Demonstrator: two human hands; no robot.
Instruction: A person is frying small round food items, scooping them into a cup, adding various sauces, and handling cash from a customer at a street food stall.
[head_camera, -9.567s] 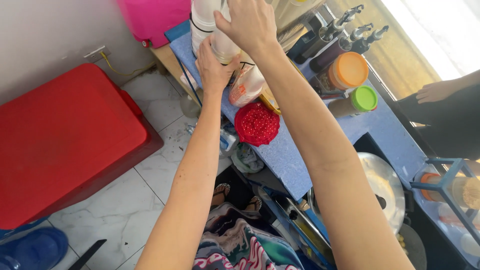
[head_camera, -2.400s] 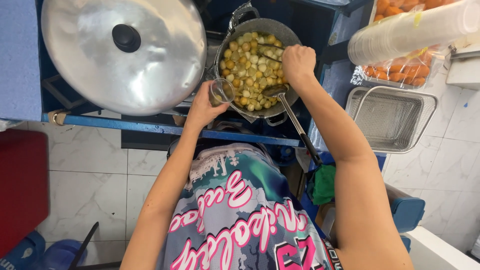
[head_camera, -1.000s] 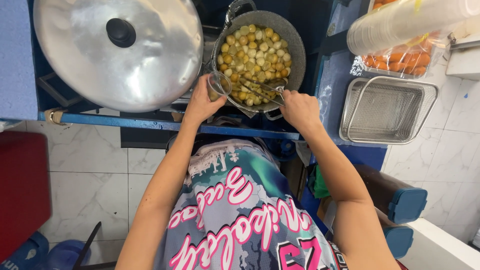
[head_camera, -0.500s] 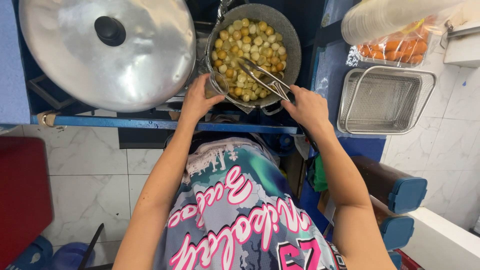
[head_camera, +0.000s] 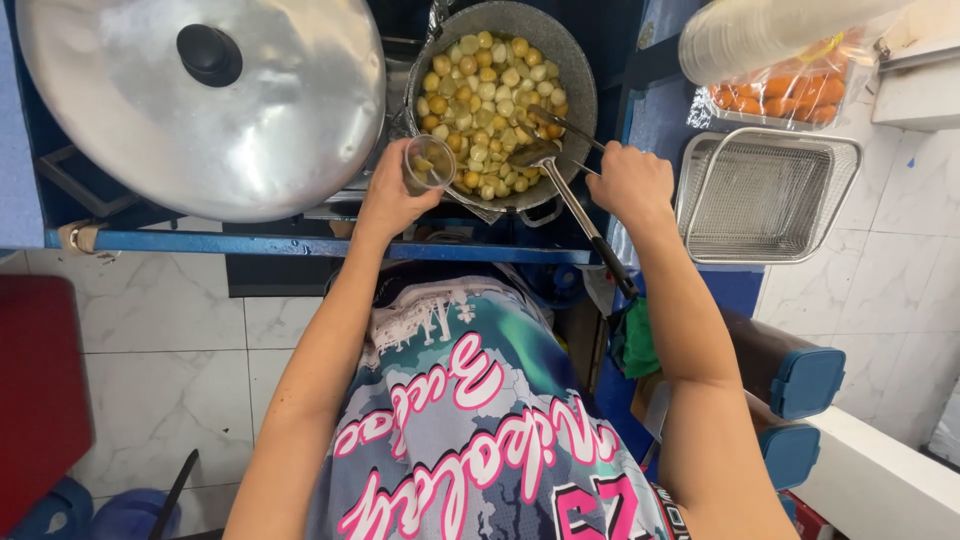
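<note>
My left hand holds a small clear plastic cup upright at the near rim of a grey pan. A few yellow balls lie in the cup. The pan is full of round yellow and pale green food balls. My right hand grips thin metal tongs at the pan's right edge, their tips over the balls. A metal skimmer rests in the pan, and its long black handle runs down past my right hand.
A large metal lid with a black knob covers a vessel at left. A wire-mesh tray sits right of the pan, with a bag of orange food and stacked clear cups behind. A blue counter edge runs in front.
My hands came from a stack of cups at another counter to the pan. In the last half second my right hand drew the tongs rightward; the cup stays at the rim.
</note>
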